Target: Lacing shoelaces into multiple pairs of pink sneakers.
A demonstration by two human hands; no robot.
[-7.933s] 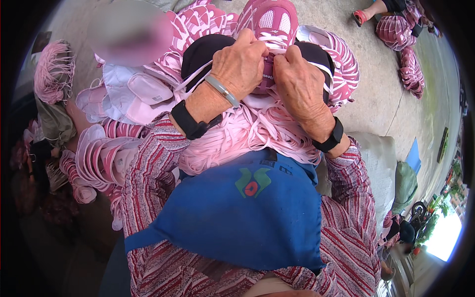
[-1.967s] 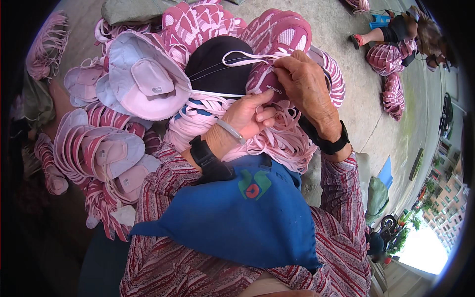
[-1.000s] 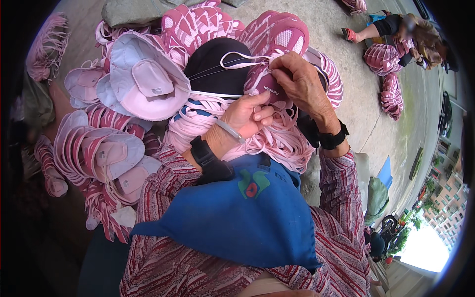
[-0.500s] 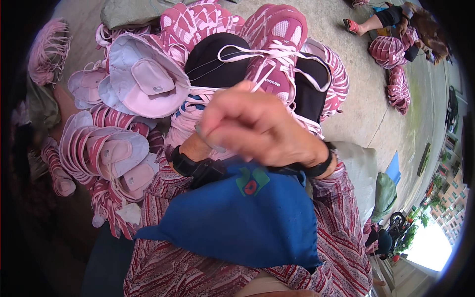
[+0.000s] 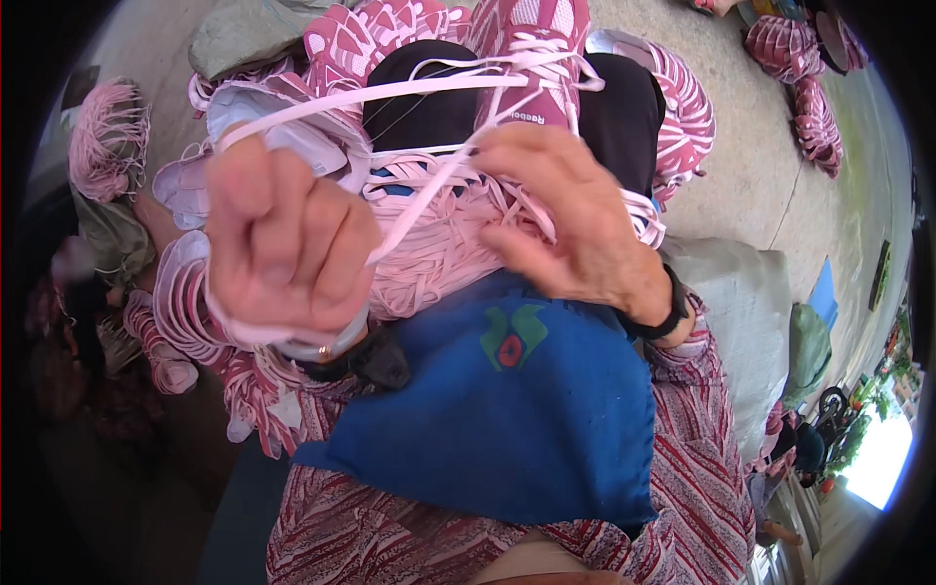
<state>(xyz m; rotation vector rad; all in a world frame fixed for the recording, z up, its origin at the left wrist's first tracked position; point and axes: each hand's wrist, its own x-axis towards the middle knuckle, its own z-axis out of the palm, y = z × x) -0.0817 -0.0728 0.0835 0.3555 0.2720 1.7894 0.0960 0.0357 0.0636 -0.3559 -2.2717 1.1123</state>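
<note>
A pink and maroon shoe upper lies over my black-clad knees, its white-pink laces partly threaded. My left hand, at the left, is curled closed with a pink shoelace looped around it. One strand stretches from this hand across to the upper; another slants up past the fingertips of my right hand. Beside that strand, my right hand has its thumb and fingers apart, with no firm grip visible. Between the hands, a tangled heap of loose pink laces fills my lap above a blue cloth.
Nested stacks of pink uppers crowd the left and far side, with more uppers by my right knee. A bundle of pink laces hangs at far left. To the right are a pale sack, a green bag and concrete floor.
My hands were together over the lap and have parted. My left hand has swung left, drawing the lace taut; my right hand has moved right and its fingers have spread.
</note>
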